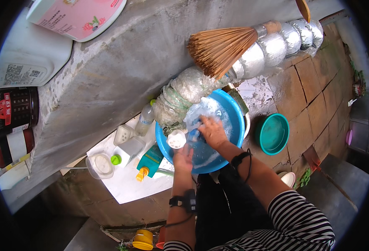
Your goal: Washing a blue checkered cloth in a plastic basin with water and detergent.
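Note:
A blue plastic basin [241, 125] of sudsy water stands before me. Above its left side is a white perforated tap outlet [176, 139], on a pipe wrapped in plastic film [184, 94]. My left hand [183, 158] is at the near rim, just below the outlet, its fingertips partly hidden behind it. Over the water, my right hand [213, 130] has its fingers bent down; they are blurred. Something bluish and translucent lies by its fingertips, too unclear to name. Whether either hand grips anything does not show.
Left of the basin, a white board [121, 191] holds a teal bottle [150, 161], a green-capped white bottle [129, 152] and plastic tubs. A twig whisk brush [225, 47] lies over the foil-wrapped pipe [272, 48]. A green basin [274, 134] stands on the paving at right.

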{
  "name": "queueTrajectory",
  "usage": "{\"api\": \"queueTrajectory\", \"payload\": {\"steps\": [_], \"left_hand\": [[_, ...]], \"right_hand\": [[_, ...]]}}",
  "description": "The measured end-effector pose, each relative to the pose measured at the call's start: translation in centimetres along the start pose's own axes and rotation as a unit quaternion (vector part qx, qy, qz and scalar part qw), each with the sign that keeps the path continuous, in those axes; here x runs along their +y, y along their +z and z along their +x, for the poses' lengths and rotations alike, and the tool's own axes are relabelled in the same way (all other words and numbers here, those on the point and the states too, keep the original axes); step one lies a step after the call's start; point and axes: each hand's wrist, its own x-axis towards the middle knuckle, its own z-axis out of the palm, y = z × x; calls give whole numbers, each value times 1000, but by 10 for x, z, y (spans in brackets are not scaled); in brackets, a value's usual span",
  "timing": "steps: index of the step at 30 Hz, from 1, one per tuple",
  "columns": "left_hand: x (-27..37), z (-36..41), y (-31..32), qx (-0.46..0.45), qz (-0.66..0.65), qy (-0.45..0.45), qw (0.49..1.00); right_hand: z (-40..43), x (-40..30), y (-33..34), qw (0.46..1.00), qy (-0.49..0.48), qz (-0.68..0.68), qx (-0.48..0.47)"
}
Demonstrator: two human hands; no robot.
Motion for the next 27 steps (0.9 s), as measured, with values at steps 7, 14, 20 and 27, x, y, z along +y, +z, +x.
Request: {"api": "queueTrajectory", "payload": {"steps": [7, 14, 20, 27], "left_hand": [[9, 13, 0, -59, -94, -67, 992], [8, -52, 23, -199, 90, 257, 941], [21, -30, 70, -50, -28, -48, 997], [29, -9, 17, 24, -44, 66, 997]], "right_hand": [[-22, -56, -34, 920, -20, 388, 47], [-14, -84, -77, 923, -104, 365, 61], [21, -3, -19, 903, 127, 409, -27], [-4, -6, 1, 971, 206, 54, 103]]}}
